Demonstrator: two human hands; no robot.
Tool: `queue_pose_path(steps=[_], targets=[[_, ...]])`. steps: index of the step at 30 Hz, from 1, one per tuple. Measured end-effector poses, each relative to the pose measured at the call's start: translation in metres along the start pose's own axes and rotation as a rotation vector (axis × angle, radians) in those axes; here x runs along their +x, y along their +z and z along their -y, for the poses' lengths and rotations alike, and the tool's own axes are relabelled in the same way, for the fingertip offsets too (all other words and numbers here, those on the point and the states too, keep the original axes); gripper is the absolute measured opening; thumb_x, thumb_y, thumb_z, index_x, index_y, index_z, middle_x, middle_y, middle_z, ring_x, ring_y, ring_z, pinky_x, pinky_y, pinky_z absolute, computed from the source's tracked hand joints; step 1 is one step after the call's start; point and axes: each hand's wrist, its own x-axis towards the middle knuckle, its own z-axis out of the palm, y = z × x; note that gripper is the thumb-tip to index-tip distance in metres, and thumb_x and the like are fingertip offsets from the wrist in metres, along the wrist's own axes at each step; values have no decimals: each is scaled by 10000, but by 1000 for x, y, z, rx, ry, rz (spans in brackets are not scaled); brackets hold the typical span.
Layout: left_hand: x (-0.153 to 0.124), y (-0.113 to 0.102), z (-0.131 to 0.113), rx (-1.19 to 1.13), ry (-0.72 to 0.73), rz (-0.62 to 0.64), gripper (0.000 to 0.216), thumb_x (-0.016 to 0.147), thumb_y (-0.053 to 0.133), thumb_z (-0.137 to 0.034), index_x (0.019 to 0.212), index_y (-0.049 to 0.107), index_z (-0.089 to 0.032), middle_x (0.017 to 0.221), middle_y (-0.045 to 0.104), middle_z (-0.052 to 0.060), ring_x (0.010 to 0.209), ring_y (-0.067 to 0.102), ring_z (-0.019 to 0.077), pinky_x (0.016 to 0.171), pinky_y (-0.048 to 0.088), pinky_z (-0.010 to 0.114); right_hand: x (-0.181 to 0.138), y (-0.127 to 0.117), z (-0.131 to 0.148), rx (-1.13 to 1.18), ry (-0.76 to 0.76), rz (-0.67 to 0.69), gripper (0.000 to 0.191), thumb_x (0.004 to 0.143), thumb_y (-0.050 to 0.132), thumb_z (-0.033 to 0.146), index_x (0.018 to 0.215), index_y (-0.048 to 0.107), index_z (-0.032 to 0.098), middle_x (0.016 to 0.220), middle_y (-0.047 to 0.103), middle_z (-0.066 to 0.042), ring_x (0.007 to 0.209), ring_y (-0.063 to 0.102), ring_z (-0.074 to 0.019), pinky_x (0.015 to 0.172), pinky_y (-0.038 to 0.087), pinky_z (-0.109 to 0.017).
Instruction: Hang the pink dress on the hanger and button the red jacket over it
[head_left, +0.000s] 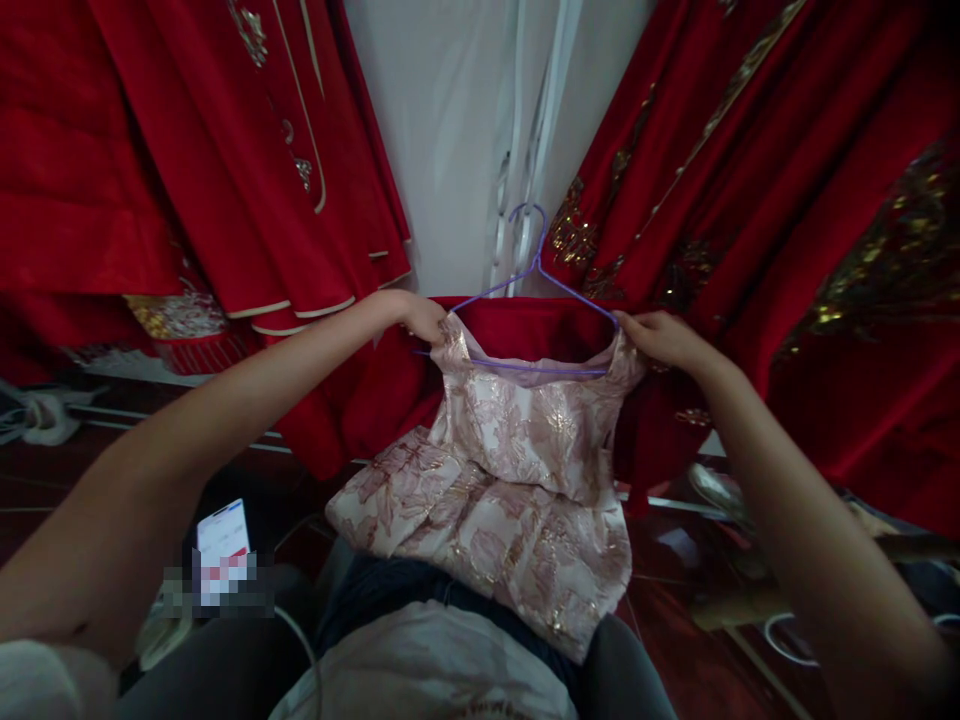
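Observation:
A pink and cream brocade dress [532,430] with shiny gold leaf patterns spreads over my lap, its skirt fanned toward me. A purple wire hanger [538,262] runs inside its neckline, hook pointing away from me, its lower bar crossing the neck opening. At the left shoulder of the dress, my left hand [424,318] is closed on the fabric, fingertips partly hidden. My right hand [656,338] pinches the other shoulder beside the hanger's right end. Between both hands the neckline is stretched wide.
Red garments with gold embroidery hang at the left [300,160] and right [720,160]. White cabinet doors [442,120] stand between them. A lit phone [223,545] with a cable lies by my left leg. More red cloth [382,400] lies behind the dress.

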Motion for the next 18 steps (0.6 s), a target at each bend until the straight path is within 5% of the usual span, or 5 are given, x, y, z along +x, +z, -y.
queue_pose_path(steps=[2,4,7,11,18], targets=[[-12,-6,4,-94,51,189,400,699,596,-345,1021,712,-138,879,719,71,849,614,210,840,475,314,-9,-1,-3,150,-19,16,572,878,387,626,579,612,193,469,521,-20,513,525,-174,518,365,-272],[-22,-5,8,-233,124,200,456,747,572,-397,1109,667,-137,971,711,68,885,614,190,833,467,265,-18,3,-5,327,-49,25,566,840,435,674,629,633,187,506,545,-4,514,507,-154,505,360,-259],[-28,6,16,-335,168,-23,487,803,547,-495,1139,629,-152,1037,696,56,935,612,174,813,452,219,-27,16,-7,559,-64,-32,535,771,533,697,763,691,186,643,634,0,579,534,-141,541,392,-247],[-19,29,30,-248,141,-330,526,923,306,-564,949,636,-155,897,683,43,800,602,156,732,441,220,-28,35,-12,676,-97,-196,473,752,600,632,854,693,180,763,666,-13,665,552,-141,617,424,-252],[-17,55,36,-68,97,-661,499,974,230,-500,841,588,-178,711,604,40,640,553,165,640,380,248,-30,53,-14,765,-156,-394,308,790,623,485,821,653,180,796,667,-22,735,590,-148,701,460,-271]])
